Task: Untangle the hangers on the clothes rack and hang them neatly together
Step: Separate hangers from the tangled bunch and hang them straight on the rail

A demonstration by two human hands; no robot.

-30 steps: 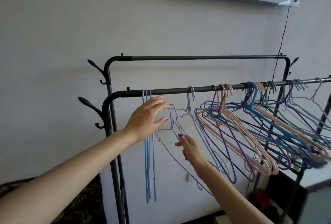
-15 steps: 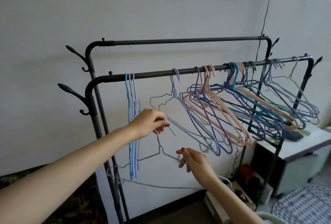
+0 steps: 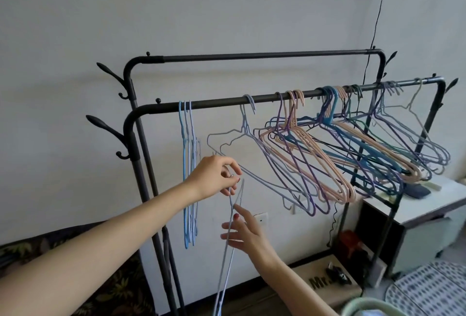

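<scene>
We view a black tubular-metal clothes rack with two horizontal rails, standing against a pale wall. Our left hand is pinched closed around the top of a thin pale-lavender wire hanger, held off the rail and hanging almost edge-on, its long body reaching down to the bottom edge of the view. Our right hand sits lower and just to the right, fingers spread and loose, its index fingertip at the wire; whether it actually touches we cannot tell. On the near rail, to the left of the hands, three light-blue plastic hangers hang neatly side by side. To the right, one lavender wire hanger hangs alone, and beyond it a crowded tangle of pink, purple, blue and green hangers fills the rail to its right end, frames crossing and overlapping. The far rail is bare. Black leaf-shaped coat hooks project from the left uprights. Under the tangle stands a white cabinet carrying a dark object, with a thin black cable running down the wall behind. A wooden box lettered "Mr." lies on the floor at near right.
</scene>
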